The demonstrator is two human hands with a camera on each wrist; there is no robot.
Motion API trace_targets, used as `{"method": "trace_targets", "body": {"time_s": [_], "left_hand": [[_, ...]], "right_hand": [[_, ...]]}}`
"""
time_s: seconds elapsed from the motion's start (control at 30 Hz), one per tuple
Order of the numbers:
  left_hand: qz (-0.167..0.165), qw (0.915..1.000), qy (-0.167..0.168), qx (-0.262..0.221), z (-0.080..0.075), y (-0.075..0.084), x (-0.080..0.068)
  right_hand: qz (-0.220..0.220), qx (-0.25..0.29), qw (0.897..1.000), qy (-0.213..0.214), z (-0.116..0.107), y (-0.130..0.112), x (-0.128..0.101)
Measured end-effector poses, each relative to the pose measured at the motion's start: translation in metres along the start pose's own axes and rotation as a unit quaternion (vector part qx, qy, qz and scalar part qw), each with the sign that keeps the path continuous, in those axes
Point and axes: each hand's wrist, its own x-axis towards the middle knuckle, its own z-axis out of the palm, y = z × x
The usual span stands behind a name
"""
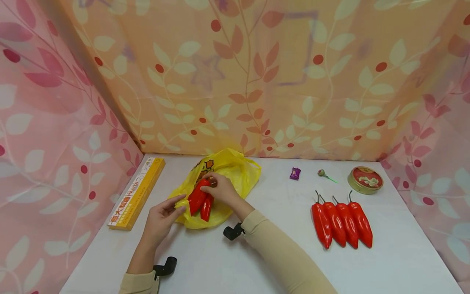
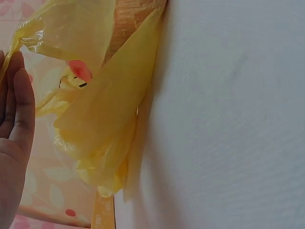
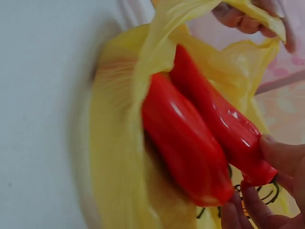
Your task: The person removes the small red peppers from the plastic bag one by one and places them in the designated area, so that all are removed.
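A thin yellow plastic bag (image 1: pixel 244 173) lies with its mouth toward me. My left hand (image 1: pixel 159 218) pinches its near left rim between thumb and fingers; in the left wrist view the bag's film (image 2: pixel 107 100) hangs beside the fingers. Two glossy red chili peppers, a fatter one (image 3: pixel 186 138) and a slimmer one (image 3: pixel 214 112), point tip-first into the bag mouth. My right hand (image 1: pixel 225 191) holds them at the stem end, thumb on the slimmer pepper and fingertips at the fatter one's end. Their tips are partly hidden by the bag rim in the right wrist view.
A yellow and white pasta box (image 1: pixel 137 194) lies at the left. On the right, several red peppers (image 1: pixel 342 224) lie in a row. Behind them are a purple-wrapped candy (image 1: pixel 295 173), a lollipop (image 1: pixel 323 174) and a round red-and-gold tin (image 1: pixel 365 180). Floral cloth walls border the white table.
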Motion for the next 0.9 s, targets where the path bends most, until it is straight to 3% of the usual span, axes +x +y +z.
{"method": "trace_targets", "body": {"time_s": [0.17, 0.3, 0.6, 0.7, 0.9], "left_hand": [[-0.005, 1.0, 0.003, -0.002, 0.0, 0.001, 0.001], [-0.006, 1.0, 0.003, 0.0, 0.0, 0.0, 0.002], [-0.01, 0.9999, 0.005, 0.007, 0.0, 0.0, 0.0], [-0.013, 0.9999, 0.006, 0.007, 0.0, 0.0, 0.0], [-0.019, 0.9998, 0.006, 0.004, 0.001, 0.0, 0.0]], "right_hand": [[-0.021, 0.021, 0.999, 0.019, -0.011, -0.004, -0.002], [-0.04, 0.075, 0.996, 0.026, -0.022, -0.007, -0.004], [-0.053, 0.174, 0.983, -0.037, -0.045, -0.005, -0.013], [-0.043, 0.175, 0.983, -0.045, -0.054, -0.005, -0.021], [-0.046, 0.117, 0.992, -0.03, -0.075, -0.005, -0.039]]}}
